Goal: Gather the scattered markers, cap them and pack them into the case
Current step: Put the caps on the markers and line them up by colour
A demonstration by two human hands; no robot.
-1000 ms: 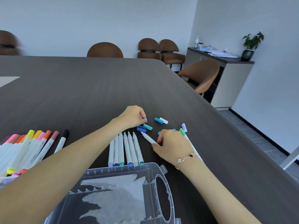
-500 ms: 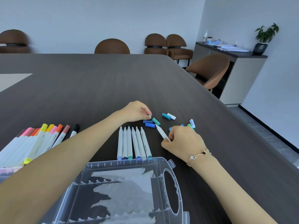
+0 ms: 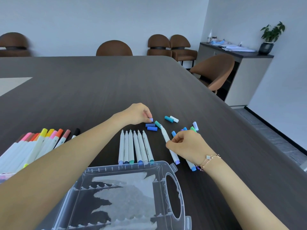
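two grips now close in: left hand (image 3: 137, 114) pinching a lilac cap (image 3: 151, 120), right hand (image 3: 187, 145) swinging a bare marker (image 3: 167, 141) toward it; capping looks next.

Single head-worn view, looking forward and down, close over the dark surface (image 3: 83, 90) toward far chairs (image 3: 114, 48).

Your left hand (image 3: 138, 114) pinches a lilac cap (image 3: 151, 120); your right hand (image 3: 188, 145) holds a white marker (image 3: 167, 141) with a lilac end. Two blue caps (image 3: 151, 127) lie by a teal one (image 3: 157, 124). The table (image 3: 99, 90) is dark streaked wood-grain, the case (image 3: 126, 196) clear, the chairs (image 3: 114, 48) brown. Pink, orange and yellow caps top the capped markers (image 3: 41, 141) at your left.
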